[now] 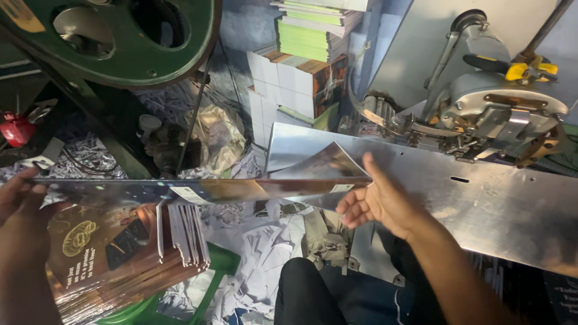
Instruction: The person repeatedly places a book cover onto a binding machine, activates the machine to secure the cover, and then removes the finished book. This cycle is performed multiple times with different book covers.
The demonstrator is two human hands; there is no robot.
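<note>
**Inspector:** Currently, the step in hand looks to be feeding a folded booklet (198, 191) to the stitching machine (500, 114). The booklet is held flat and edge-on, its spine end resting at the near-left corner of the machine's slanted metal plate (481, 198).

**Clerk:** And the hands?

**Inspector:** The left hand (21, 216) is at the booklet's far end, well left of the plate, with its fingers closed on that edge. The right hand (376, 201) is against the plate's near-left corner, its fingers (352, 207) curled under the booklet and the thumb up along its edge, so it is clamped on the booklet too.

**Clerk:** What else is near the plate?

**Inspector:** Below and left of it, a stack of glossy brown covers (114, 253) lies on a green stool (180, 298), beneath the left hand. Paper trimmings (265, 253) litter the floor under the plate's left end. Stacked booklets (307, 66) stand behind it.

**Clerk:** The next move?

**Inspector:** In my judgement, the booklet has to slide rightward along the plate until its fold sits under the stitching head, kept square, with both hands clear of the head.
</note>
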